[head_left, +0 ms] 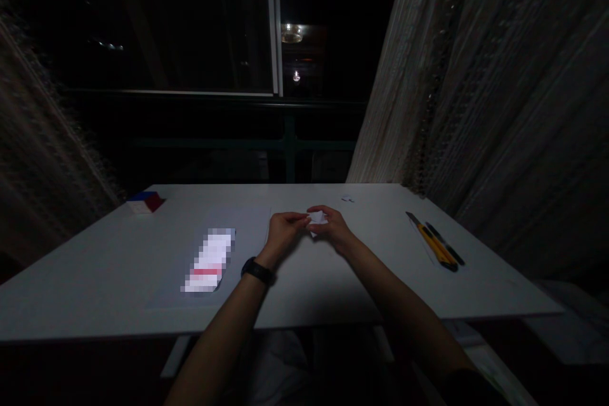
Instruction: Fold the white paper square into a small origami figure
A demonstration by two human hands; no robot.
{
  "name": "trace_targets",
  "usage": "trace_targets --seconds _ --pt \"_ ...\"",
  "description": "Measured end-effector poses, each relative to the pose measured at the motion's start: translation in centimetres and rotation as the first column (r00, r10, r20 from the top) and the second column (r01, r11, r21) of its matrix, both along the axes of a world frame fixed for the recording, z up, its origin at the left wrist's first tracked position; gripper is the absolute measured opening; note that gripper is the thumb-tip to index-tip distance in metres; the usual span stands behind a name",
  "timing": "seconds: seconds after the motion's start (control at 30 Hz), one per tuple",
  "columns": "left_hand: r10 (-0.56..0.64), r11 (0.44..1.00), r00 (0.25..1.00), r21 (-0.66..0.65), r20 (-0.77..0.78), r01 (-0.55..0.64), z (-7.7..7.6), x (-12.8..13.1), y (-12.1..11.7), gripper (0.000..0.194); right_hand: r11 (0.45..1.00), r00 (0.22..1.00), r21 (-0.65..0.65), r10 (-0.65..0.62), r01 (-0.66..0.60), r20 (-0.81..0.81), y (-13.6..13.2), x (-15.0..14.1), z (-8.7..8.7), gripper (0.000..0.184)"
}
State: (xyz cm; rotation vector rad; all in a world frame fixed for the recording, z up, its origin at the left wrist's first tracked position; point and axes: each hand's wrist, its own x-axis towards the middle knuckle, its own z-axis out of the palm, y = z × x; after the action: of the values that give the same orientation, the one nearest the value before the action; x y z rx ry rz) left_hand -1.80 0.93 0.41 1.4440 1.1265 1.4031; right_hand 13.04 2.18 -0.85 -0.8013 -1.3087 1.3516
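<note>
A small folded piece of white paper [318, 217] is held between both hands above the middle of the table. My left hand [284, 228], with a dark watch [257, 271] on its wrist, pinches the paper's left edge with thumb and fingers. My right hand [337, 229] curls round the other side, its thumb and forefinger gripping the paper. One paper point sticks out below the fingers. In the dim light, the exact folds are hard to make out.
On the white table [328, 292], a lit phone [209, 261] rests on a paper sheet [164, 295]. A coloured cube [145, 202] stands far left. Small paper scraps [347, 198] lie behind my hands. To the right are a yellow utility knife [432, 242] and a dark pen [445, 243].
</note>
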Motion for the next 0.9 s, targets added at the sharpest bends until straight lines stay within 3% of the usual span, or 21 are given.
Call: trace_targets --seconds 0.23,0.53,0.9 --pt "0.017 1.000 1.000 -0.011 -0.019 -0.017 0.02 0.16 -0.13 0.024 0.999 0.999 -0.021 -0.047 0.047 -0.009 -0.05 -0.06 0.05 0.051" --pt "-0.055 0.998 0.998 -0.016 0.020 0.055 0.54 0.27 -0.64 0.031 0.997 0.997 -0.018 -0.076 0.076 -0.007 -0.31 0.06 0.47 0.054" --pt "0.023 0.998 0.994 0.054 -0.103 -0.017 0.21 0.49 -0.61 0.026 0.997 0.996 0.016 -0.076 0.075 0.036 -0.33 0.00 0.57 0.055"
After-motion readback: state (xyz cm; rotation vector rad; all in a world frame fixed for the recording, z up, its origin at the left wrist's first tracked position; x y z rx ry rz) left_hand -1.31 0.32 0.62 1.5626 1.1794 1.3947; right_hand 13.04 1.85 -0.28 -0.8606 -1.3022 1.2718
